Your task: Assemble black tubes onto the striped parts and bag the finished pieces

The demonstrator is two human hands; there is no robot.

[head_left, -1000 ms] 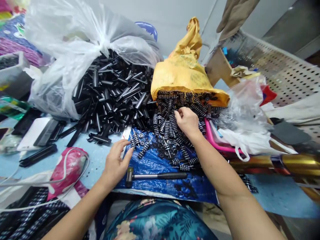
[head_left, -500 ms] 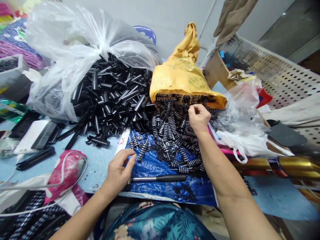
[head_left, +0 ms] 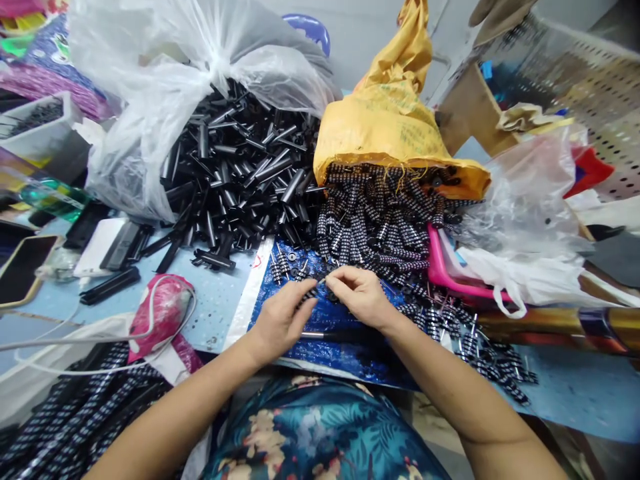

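Over the blue plastic sheet (head_left: 330,337), my left hand (head_left: 283,317) is closed on a black-and-white patterned roller (head_left: 309,294). My right hand (head_left: 361,295) meets it from the right, thumb and forefinger pinched at the roller's thin pin end; whether it holds a small part too is hidden. Behind both hands lies a heap of similar rollers (head_left: 360,233), spilling from a yellow sack (head_left: 385,133). A metal rod with a black grip (head_left: 313,335) lies on the sheet, partly covered by my hands.
Black tubes (head_left: 240,180) spill from a clear plastic bag (head_left: 135,113) at the back left. A phone (head_left: 25,270) and pink bundle (head_left: 161,317) lie left. More rollers, a pink tray (head_left: 440,267) and a gold tube (head_left: 540,330) are right.
My right hand has come down and left from the sack's mouth to meet my left hand. My left hand has shifted right and slightly up, and the view has shifted.
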